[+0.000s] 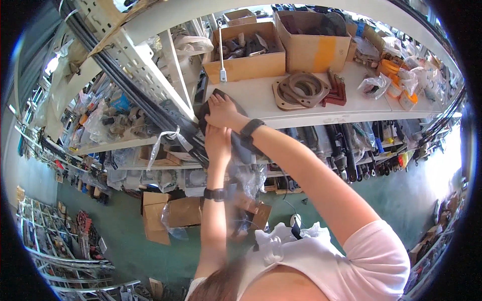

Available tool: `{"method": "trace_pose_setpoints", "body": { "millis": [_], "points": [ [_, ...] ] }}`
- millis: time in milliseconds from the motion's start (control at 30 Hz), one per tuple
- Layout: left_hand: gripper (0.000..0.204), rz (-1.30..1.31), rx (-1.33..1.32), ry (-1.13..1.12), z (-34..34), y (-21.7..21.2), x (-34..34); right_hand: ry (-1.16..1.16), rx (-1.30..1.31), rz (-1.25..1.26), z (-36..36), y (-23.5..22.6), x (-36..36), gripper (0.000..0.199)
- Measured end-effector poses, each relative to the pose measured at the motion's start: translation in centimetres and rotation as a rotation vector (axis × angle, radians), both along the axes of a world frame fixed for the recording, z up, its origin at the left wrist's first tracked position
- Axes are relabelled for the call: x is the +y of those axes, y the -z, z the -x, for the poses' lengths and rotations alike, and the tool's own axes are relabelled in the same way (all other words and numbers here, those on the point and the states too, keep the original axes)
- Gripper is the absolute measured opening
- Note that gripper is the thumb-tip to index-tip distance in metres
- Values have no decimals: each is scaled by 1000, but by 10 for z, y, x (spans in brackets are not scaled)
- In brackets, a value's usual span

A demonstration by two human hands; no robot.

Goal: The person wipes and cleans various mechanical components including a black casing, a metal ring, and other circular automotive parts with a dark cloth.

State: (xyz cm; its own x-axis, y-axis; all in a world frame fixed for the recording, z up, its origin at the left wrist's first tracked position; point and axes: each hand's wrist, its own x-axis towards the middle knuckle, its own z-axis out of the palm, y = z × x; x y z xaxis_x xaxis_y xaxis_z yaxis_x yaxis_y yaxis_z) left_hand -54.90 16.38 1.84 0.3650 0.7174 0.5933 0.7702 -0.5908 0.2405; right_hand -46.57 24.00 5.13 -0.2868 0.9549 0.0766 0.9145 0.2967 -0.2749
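Observation:
A dark grey, cloth-like piece (242, 148) drapes over the left end of the white shelf (253, 99), beside the slanted metal upright. My right hand (223, 111) lies on its upper part with fingers stretched out and slightly spread. Just below, and touching it, is my left hand (218, 144), on the near side of the same dark piece; its fingertips are tucked under the right hand and hidden. Right of the hands, flat brown ring-shaped plates (301, 90) are stacked on the shelf.
Cardboard boxes of parts (246, 66) stand at the shelf's back. Black cables (135, 93) run down the upright, with a white tie (168, 143) hanging off. Red brackets (335, 90) and orange tubs (399, 83) sit farther right. Opened cartons (183, 213) lie on the green floor.

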Motion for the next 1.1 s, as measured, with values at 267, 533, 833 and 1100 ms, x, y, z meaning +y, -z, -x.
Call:
{"method": "trace_pose_setpoints", "body": {
  "millis": [267,533,833,1100],
  "points": [
    [29,-82,-38,28,-5,18,-2,36,102,-233,-15,18,-19,51],
    [31,-125,-41,263,-79,37,-48,97,177,-481,-100,30,-100,44],
    [38,-87,-50,168,-86,38,-50,158,202,-302,-100,18,-99,56],
    [32,34,56,125,-51,-9,11,184,57,-46,-72,4,2,68]
  ]
}}
